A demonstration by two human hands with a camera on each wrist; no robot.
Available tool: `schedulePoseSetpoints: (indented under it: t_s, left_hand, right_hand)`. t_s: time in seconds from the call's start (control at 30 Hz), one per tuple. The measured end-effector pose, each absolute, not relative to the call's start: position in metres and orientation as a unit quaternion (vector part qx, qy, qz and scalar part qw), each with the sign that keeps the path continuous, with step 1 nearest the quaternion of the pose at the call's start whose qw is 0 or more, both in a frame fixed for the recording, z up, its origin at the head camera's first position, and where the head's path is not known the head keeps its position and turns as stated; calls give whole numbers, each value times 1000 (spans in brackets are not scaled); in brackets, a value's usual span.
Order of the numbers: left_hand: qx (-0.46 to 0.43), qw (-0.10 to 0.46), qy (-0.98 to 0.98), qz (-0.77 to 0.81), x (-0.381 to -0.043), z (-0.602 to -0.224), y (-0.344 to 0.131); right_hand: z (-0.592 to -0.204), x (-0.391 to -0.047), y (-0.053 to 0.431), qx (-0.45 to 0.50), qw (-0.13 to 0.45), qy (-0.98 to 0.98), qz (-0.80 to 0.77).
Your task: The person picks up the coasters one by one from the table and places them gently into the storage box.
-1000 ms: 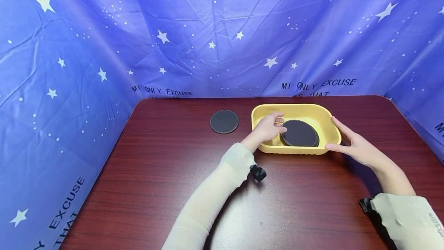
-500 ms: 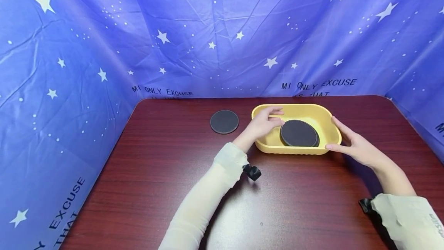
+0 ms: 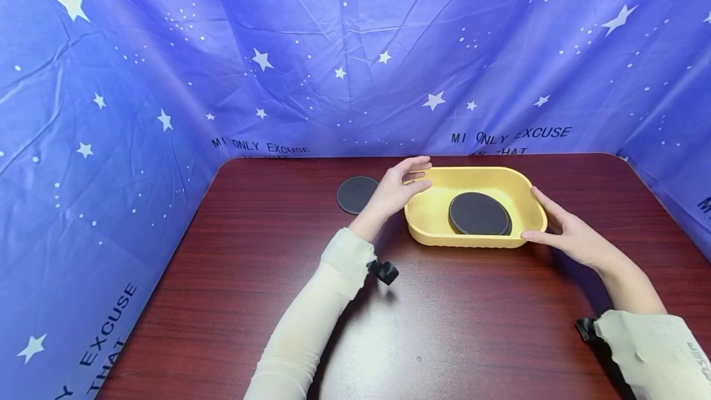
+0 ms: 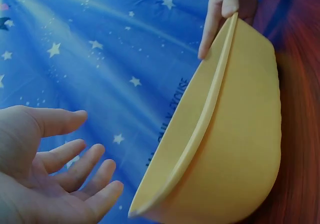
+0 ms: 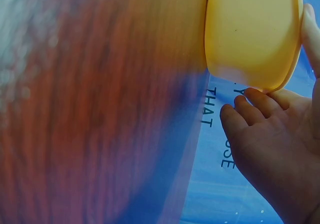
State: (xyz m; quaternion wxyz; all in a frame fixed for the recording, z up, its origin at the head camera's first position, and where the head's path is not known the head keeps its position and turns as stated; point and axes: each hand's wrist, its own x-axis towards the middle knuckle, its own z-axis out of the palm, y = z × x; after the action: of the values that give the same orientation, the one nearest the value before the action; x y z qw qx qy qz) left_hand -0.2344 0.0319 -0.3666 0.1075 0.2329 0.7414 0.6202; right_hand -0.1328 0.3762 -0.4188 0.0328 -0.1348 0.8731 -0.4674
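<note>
In the head view, a yellow plastic bin [image 3: 444, 241] stands at the back right of the table. Several black round coasters [image 3: 479, 213] lie stacked inside it. Another black coaster [image 3: 353, 195] is flat on the table left of the bin, partly hidden by my left hand. My left hand [image 3: 395, 189] hovers at the bin's left end, fingers relaxed and holding nothing; the left wrist view shows the hand [image 4: 60, 169] apart from the bin wall. My right hand [image 3: 572, 236] grips the bin's right end, thumb on the near rim and fingers around the far side.
A dark red wooden table [image 3: 472, 326] carries everything. Blue cloth [image 3: 344, 48] with white stars hangs behind it and on both sides. Black straps [image 3: 384, 271] show at both wrists.
My left hand has come out of the bin, moving left and slightly up to its left end, in front of the loose coaster. My right hand, the bin and the stack stay put.
</note>
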Motion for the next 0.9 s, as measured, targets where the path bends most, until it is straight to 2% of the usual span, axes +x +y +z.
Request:
schedulePoseSetpoints:
  t_s: [0.3,0.9]
  left_hand:
    - [206,54,744,633,-245,-371,4]
    - [101,16,762,640,-261,-404,-50]
  right_hand:
    - [-419,-133,377,-131,37,875,-465]
    - [-417,-133,376,-129,36,876,-463]
